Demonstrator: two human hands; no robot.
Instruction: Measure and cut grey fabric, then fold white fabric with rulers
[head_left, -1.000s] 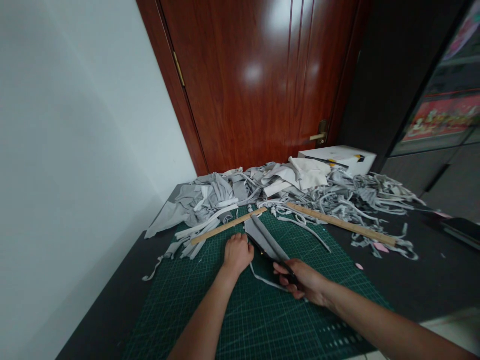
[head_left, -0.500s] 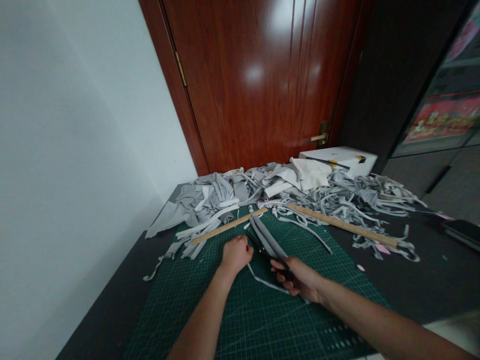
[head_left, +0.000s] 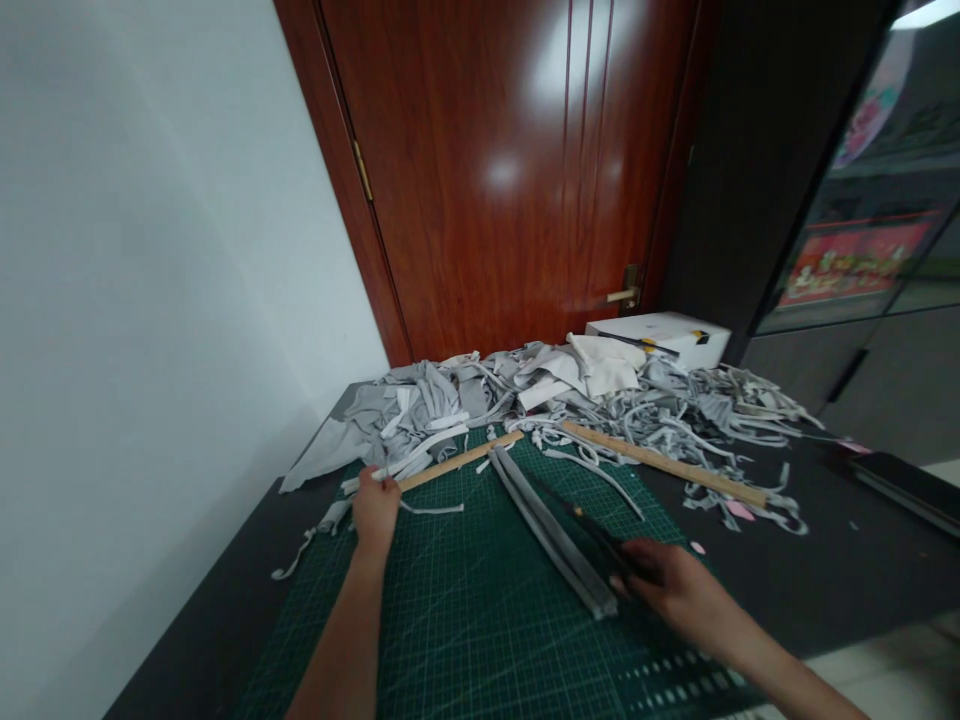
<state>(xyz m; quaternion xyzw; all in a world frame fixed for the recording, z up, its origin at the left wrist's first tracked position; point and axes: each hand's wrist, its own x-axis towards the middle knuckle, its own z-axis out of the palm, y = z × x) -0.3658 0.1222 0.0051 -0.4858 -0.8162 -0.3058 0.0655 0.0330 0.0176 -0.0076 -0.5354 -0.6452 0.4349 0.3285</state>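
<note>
Grey folded fabric (head_left: 551,535) lies, in the head view, slantwise on the green cutting mat (head_left: 450,620) atop the counter (head_left: 195,610), its far end just beside the left wooden slat (head_left: 459,464), its near end near the right hand (head_left: 664,580). That hand's fingers wrap the handles of black scissors (head_left: 596,533); blur hides whether the blades are parted. The left hand (head_left: 376,512) is at the pale strips (head_left: 442,440) on the mat's left side, its fingers curled together, seemingly pinching a thin strip (head_left: 435,510) that trails rightward. The step looks like setting this strip aside after a cut; the next move would call for freeing the left hand and steadying the fabric.
</note>
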